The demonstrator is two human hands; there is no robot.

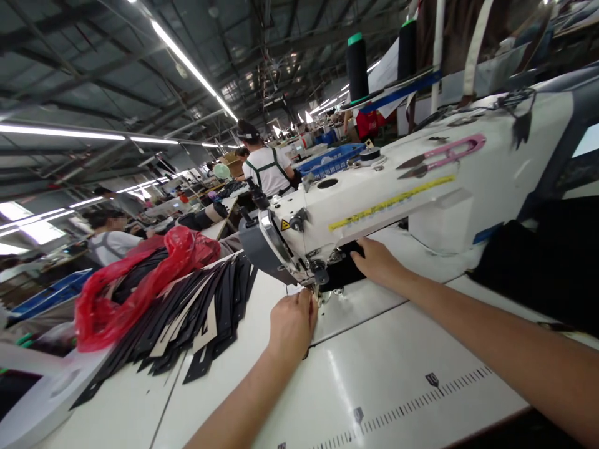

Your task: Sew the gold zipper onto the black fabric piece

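A black fabric piece [344, 269] lies under the sewing machine [374, 199], at its needle end. The left hand [292, 321] has its grip pinched together on the piece's near edge just in front of the needle; the right hand [379, 262] rests flat on it behind, fingers spread. Sewing cleanly calls for even tension and fingertips clear of the needle. Left of the machine, a red bag [140, 280] lies over stacked black cut pieces [196, 318] on the desk [374, 386]. Behind the machine, the blue crate's [330, 161] contents cannot be made out.
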